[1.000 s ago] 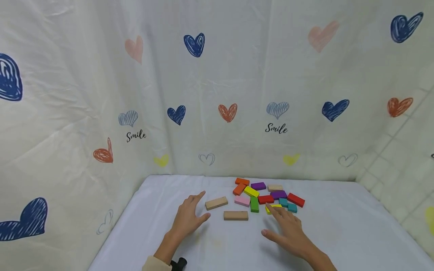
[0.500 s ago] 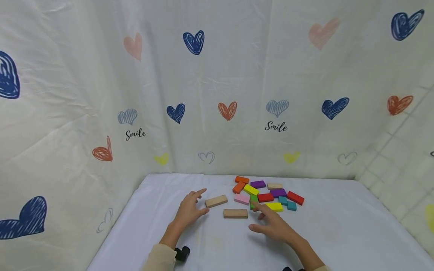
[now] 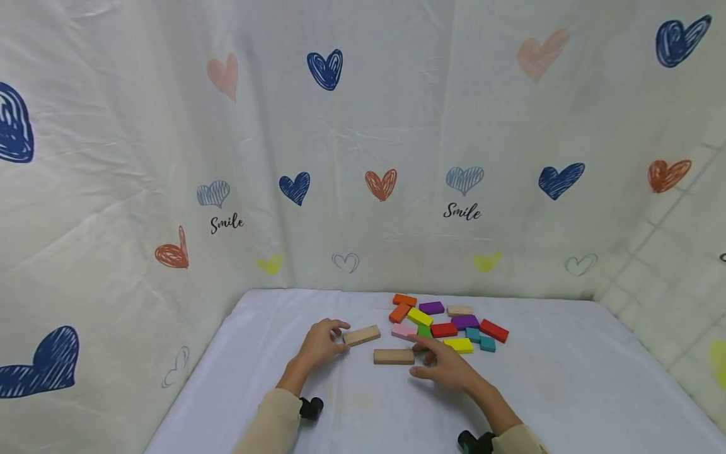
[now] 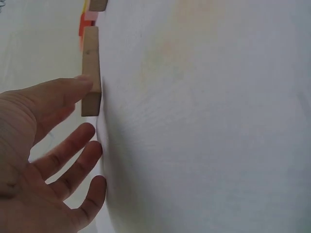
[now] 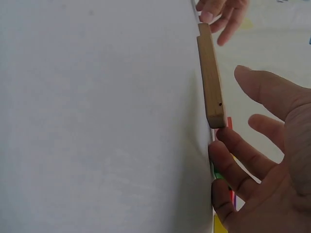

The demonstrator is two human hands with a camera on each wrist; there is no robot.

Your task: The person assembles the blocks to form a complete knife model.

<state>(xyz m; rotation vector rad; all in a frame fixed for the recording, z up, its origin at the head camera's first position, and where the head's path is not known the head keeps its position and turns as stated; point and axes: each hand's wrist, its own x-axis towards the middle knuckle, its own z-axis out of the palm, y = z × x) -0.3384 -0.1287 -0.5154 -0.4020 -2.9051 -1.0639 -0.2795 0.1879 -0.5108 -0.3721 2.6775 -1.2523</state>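
Two plain wooden blocks lie on the white cloth in front of a group of coloured blocks. At the left end of the rear wooden block (image 3: pixel 362 335), my left hand (image 3: pixel 321 342) has its thumb and index finger parted on either side; in the left wrist view, the thumb overlaps that block (image 4: pixel 91 63). My right hand (image 3: pixel 445 364) is by the right end of the front wooden block (image 3: pixel 394 357), thumb and fingers spread with nothing between them. In the right wrist view, the fingertips sit right beside the end of this block (image 5: pixel 212 80).
Behind the hands lie pink (image 3: pixel 403 331), green (image 3: pixel 424 331), red (image 3: pixel 443 330), yellow (image 3: pixel 458 345), teal (image 3: pixel 488 343), purple (image 3: pixel 432 308) and orange (image 3: pixel 399 313) blocks, plus another plain one (image 3: pixel 459 311). A heart-printed curtain (image 3: pixel 363 139) hangs behind the table.
My right hand has moved left, from the yellow block past the green one to the front wooden block. My left hand's thumb and index finger have drawn closer around the rear block's end.
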